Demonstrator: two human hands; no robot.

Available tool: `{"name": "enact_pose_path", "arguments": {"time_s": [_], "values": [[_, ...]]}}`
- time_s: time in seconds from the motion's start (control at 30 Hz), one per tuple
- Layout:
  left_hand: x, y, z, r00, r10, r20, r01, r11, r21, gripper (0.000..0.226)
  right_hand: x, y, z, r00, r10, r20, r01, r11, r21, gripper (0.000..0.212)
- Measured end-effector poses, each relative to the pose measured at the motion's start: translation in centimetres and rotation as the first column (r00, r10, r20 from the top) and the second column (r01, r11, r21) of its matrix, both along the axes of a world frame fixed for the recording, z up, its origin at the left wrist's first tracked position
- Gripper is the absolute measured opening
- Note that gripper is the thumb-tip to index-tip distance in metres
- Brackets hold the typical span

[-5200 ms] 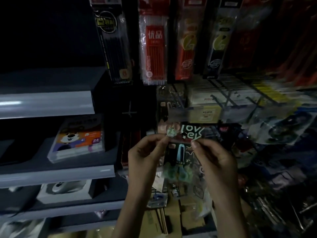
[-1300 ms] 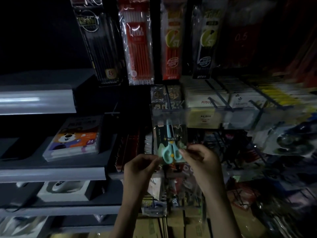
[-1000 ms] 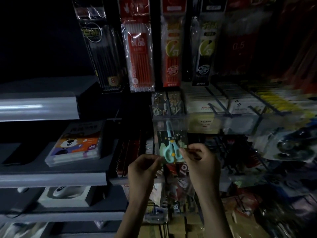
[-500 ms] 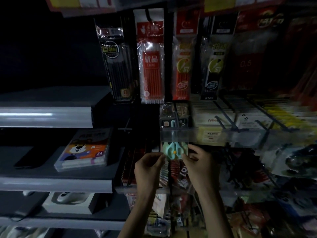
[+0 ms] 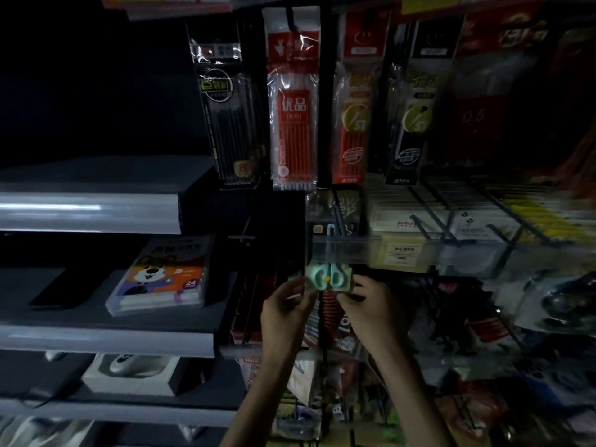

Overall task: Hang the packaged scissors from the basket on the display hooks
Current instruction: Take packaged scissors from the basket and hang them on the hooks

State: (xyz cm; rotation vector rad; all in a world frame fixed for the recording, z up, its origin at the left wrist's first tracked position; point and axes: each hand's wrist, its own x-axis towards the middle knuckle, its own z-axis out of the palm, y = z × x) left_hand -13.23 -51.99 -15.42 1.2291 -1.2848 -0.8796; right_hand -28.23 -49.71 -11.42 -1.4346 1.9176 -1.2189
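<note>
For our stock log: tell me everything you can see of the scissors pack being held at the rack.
The scissors pack is small and flat, seemingly clear plastic over a pale card, held upright. Only its lower part shows: two mint-green loop handles with a yellow dot between them. The blades and the pack's top are hidden behind the translucent shelf rail above. The left hand pinches its left edge, the right hand its right edge. Dim light blurs finer detail.
</note>
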Motion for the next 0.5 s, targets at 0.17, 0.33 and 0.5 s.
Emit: {"name": "enact_pose_path", "arguments": {"time_s": [0.17,0.33,0.5], "values": [[0.1,-0.1,0.4,0.998,-0.059,-0.025,0.059,0.998,0.011,0.032,0.6,-0.1,0.7,0.998,-0.026,-0.059,0.028,0.999,0.036,0.011],[0.1,-0.5,-0.4,0.997,-0.078,-0.011,0.079,0.996,0.030,0.041,0.4,0.2,0.9,0.992,-0.053,-0.115,0.057,0.998,0.031,0.022],[0.0,-0.5,-0.3,0.996,-0.089,-0.018,0.090,0.994,0.056,0.045,0.2,0.4,1.2,0.991,-0.098,-0.096,0.104,0.992,0.069,0.042]]}}
